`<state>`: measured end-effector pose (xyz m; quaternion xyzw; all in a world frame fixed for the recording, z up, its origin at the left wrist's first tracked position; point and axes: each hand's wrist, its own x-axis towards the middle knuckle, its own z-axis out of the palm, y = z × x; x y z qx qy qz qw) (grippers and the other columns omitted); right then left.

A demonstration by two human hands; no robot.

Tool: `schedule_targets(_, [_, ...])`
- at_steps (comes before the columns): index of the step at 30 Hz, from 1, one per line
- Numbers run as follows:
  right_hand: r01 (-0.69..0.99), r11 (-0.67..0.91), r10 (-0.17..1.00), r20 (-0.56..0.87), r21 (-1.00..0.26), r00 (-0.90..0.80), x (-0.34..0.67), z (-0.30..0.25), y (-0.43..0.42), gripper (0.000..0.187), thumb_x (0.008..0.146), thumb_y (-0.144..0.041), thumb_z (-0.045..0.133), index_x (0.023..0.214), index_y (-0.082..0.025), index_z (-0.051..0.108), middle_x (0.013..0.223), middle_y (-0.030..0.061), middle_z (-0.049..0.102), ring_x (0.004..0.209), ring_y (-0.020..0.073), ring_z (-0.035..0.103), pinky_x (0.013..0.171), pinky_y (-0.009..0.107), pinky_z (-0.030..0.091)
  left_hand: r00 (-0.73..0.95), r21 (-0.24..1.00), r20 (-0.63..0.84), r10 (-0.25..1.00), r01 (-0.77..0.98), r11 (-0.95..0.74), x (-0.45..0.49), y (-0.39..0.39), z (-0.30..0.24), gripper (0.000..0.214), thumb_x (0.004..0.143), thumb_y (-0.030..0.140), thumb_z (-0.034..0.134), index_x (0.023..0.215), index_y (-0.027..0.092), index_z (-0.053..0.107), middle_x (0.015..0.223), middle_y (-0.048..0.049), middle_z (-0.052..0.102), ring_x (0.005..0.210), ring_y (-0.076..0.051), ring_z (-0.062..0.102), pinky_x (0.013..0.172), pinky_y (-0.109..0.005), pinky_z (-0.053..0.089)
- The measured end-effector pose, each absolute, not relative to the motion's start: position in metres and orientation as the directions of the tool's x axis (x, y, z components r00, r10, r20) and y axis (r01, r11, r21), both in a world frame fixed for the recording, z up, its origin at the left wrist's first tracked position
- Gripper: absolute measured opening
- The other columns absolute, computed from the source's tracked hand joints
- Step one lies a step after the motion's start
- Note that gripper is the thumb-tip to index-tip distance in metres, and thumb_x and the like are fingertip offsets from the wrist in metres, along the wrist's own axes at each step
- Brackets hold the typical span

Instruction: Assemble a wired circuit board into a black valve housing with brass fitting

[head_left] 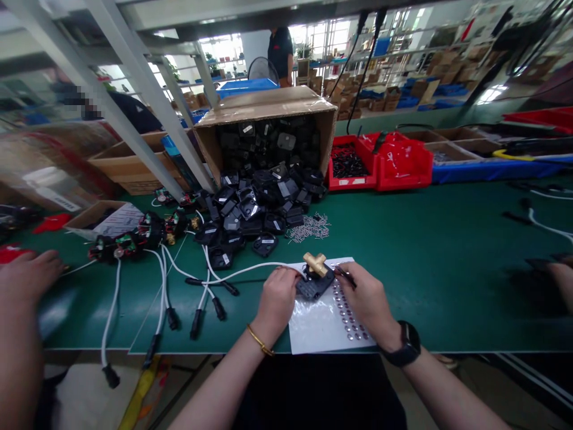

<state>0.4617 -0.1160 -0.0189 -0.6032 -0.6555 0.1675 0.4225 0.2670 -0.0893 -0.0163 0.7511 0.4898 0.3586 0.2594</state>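
The black plastic housing (316,291) was located between the two hands, over a white sheet (313,334). Its corners were rounded; a brass-coloured pipe fitting (315,264) with stubby branches sat on its upper side. A white cable (250,266) extended leftward past the left hand (278,298), which gripped the housing's left edge. The right hand (366,295), at the opposite edge, pinched a slim dark object (345,276), type indeterminable.
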Motion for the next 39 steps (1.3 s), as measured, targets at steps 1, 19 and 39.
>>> schedule_targets(1, [0.656, 0.216, 0.929, 0.360, -0.723, 0.090, 0.461, -0.020, -0.115, 0.017, 0.085, -0.026, 0.044, 0.085, -0.018, 0.059, 0.082, 0.0066, 0.063, 0.072, 0.0204, 0.058, 0.064, 0.030, 0.045, 0.254, 0.742, 0.288, 0.924, 0.550, -0.382, 0.267, -0.090, -0.016, 0.015, 0.080, 0.007, 0.052, 0.079, 0.017, 0.063, 0.084, -0.0056, 0.065, 0.083, -0.020, 0.058, 0.082, -0.033, 0.046])
schedule_targets(19, [0.662, 0.412, 0.840, 0.542, -0.626, -0.011, 0.454, -0.032, -0.110, 0.015, 0.084, -0.012, 0.044, 0.085, -0.018, 0.058, 0.086, 0.0064, 0.062, 0.080, 0.0184, 0.060, 0.069, 0.029, 0.049, 0.077, 0.687, 0.151, 0.986, 0.709, -0.161, 0.289, -0.143, -0.008, 0.061, 0.066, 0.024, 0.075, 0.118, 0.016, 0.043, 0.111, -0.0096, 0.052, 0.106, -0.027, 0.047, 0.094, -0.043, 0.042])
schedule_targets(39, [0.866, -0.010, 0.986, 0.140, -0.501, 0.092, 0.502, 0.006, -0.031, 0.018, 0.089, -0.019, 0.052, 0.101, -0.018, 0.066, 0.092, 0.0060, 0.068, 0.085, 0.0198, 0.063, 0.073, 0.026, 0.045, 0.653, 0.754, 0.084, 0.753, 0.453, -0.477, 0.263, -0.044, 0.009, 0.043, 0.070, 0.012, 0.067, 0.109, 0.019, 0.052, 0.113, -0.0062, 0.053, 0.106, -0.023, 0.049, 0.095, -0.035, 0.038])
